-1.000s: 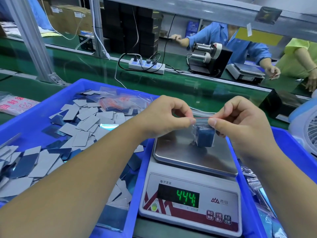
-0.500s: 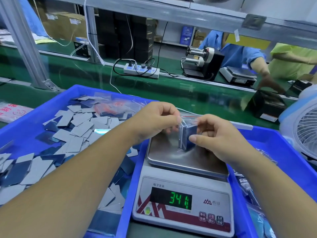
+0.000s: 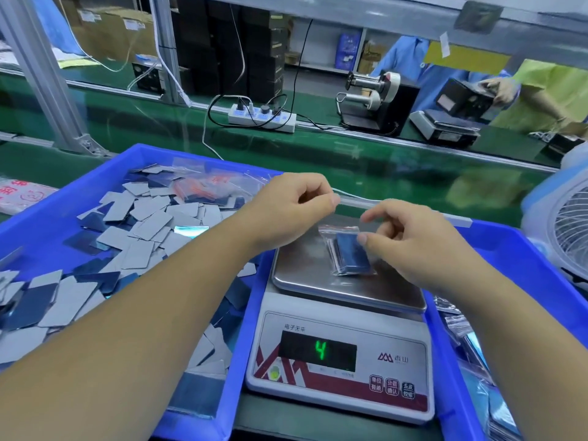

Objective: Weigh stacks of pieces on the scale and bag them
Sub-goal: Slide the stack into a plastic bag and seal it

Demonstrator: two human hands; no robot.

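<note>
A small clear zip bag [image 3: 348, 253] with a stack of blue pieces inside lies tilted on the steel pan [image 3: 302, 278] of the white scale [image 3: 401, 396]. The display shows a single green 4. My right hand [image 3: 413, 246] is at the bag's right edge, with its thumb tip on the stack and its fingers curled beside it. My left hand [image 3: 292, 208] hovers just left of the bag and above it. Its fingers are curled, its thumb lies against the forefinger, and it holds nothing.
Loose grey and blue pieces [image 3: 143, 224] and empty bags [image 3: 203, 183] fill the blue tray [image 3: 47, 224] on the left. The right blue tray [image 3: 509, 249] holds filled bags [image 3: 458, 319]. A fan [image 3: 569, 224] stands at the right. Behind are a green belt, a power strip [image 3: 261, 117] and other people.
The bag went from upright between both hands to lying on the pan. My left hand let go of it and drew back. The scale reading changed from 44 to 34 to a lone 4.
</note>
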